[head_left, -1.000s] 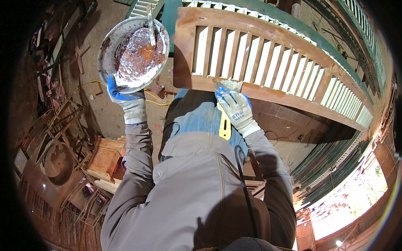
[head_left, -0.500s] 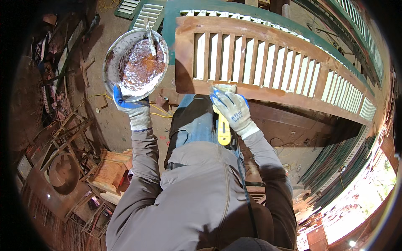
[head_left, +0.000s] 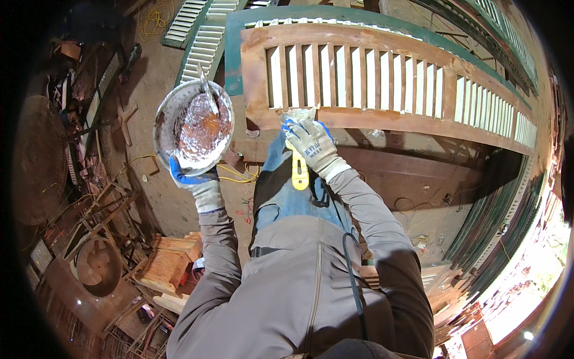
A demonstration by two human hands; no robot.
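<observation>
In my left hand [head_left: 197,182], gloved in white and blue, the rim of a round metal bowl [head_left: 160,143] is gripped. Reddish-brown paste [head_left: 206,128] with whitish smears lines the bowl, and a flat, paste-smeared tool [head_left: 208,94] leans in it. My right hand [head_left: 312,143], gloved alike, is closed round a yellow-handled scraper [head_left: 299,173]. Its handle points back toward me; its smeared greyish working end is at the near rail of a brown louvered wooden shutter [head_left: 359,119]. My fingers partly hide that end, so I cannot tell whether it touches the wood.
A green frame [head_left: 235,66] lies under the brown shutter, with more green louvered shutters [head_left: 203,51] at far left. Wooden scraps and a small wooden crate [head_left: 164,260] lie at left. Yellow cord [head_left: 242,178] runs over the floor. Long green slats [head_left: 496,218] are stacked at right.
My right hand with the scraper has shifted left along the shutter's near rail. The bowl in my left hand has come a little nearer to me. The whole view has shifted slightly.
</observation>
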